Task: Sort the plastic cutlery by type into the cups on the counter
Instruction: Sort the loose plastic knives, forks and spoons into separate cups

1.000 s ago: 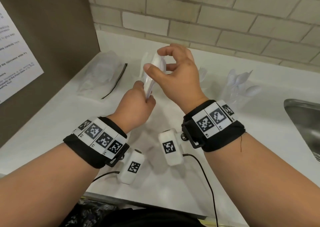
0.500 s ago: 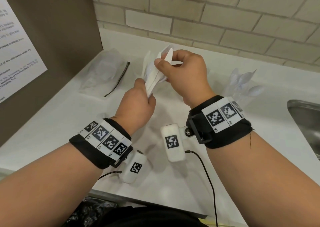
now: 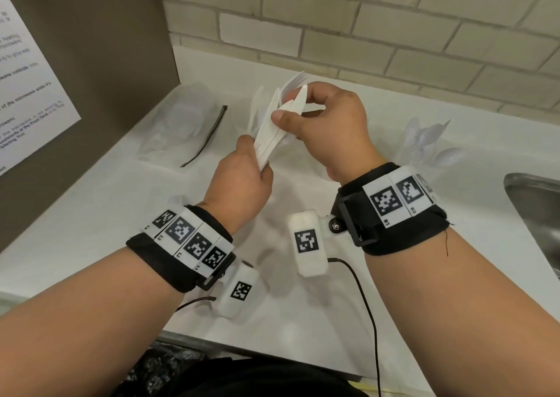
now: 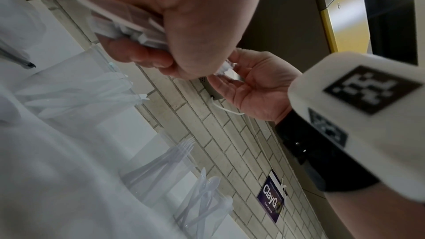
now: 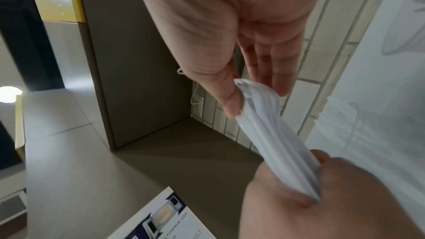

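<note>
A bundle of white plastic cutlery (image 3: 268, 137) stands tilted above the counter. My left hand (image 3: 257, 166) grips its lower end in a fist, and the handle ends (image 4: 128, 28) show there in the left wrist view. My right hand (image 3: 291, 108) pinches the bundle's fanned top between thumb and fingers; the right wrist view shows the thumb on the bundle (image 5: 276, 143). Clear cups stand along the wall: one with knives (image 4: 80, 94), one with forks (image 4: 165, 161), one with spoons (image 4: 202, 197). The spoon cup (image 3: 430, 145) is to the right of my right hand.
A crumpled clear plastic bag (image 3: 181, 120) with a black tie lies at the back left beside a brown panel (image 3: 91, 63). A steel sink (image 3: 536, 208) opens at the right edge. The brick wall (image 3: 363, 32) runs behind the white counter (image 3: 91, 214).
Both hands have lifted the bundle slightly up and away. Its top pieces have spread apart, and my right fingers have closed tighter on them.
</note>
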Demonstrator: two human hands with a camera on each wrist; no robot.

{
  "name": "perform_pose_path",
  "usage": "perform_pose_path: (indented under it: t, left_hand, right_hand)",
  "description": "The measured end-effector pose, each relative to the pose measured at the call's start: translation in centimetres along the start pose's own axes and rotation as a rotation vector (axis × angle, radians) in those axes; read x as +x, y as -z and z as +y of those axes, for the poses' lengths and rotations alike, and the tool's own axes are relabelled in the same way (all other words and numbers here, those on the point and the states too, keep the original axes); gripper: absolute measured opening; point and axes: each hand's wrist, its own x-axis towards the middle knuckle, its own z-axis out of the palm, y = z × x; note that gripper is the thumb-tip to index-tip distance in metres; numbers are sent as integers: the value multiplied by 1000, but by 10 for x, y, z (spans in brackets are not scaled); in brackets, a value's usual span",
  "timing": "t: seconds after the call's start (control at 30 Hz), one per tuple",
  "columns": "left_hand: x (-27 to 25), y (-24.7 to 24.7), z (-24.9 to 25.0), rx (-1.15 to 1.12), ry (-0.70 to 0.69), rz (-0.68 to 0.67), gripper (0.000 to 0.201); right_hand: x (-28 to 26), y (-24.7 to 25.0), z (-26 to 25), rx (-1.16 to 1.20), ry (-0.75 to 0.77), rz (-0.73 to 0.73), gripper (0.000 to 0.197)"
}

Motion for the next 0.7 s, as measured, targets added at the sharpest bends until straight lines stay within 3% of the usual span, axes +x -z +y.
perform_pose_path:
  t: [0.2,0.57,0.7]
  left_hand:
    - [-1,-7,-3,9,0,-20,23]
    - [1,-15,-9,-20,-29,-54,22]
    - [-2,-18,-12,-15,-18,-69,21]
  right_hand:
    - [1,5,-1,228,-147,12,3]
    - [18,16,-13,142,-109,218,15]
    - [22,28,-27,465,-83,272,17]
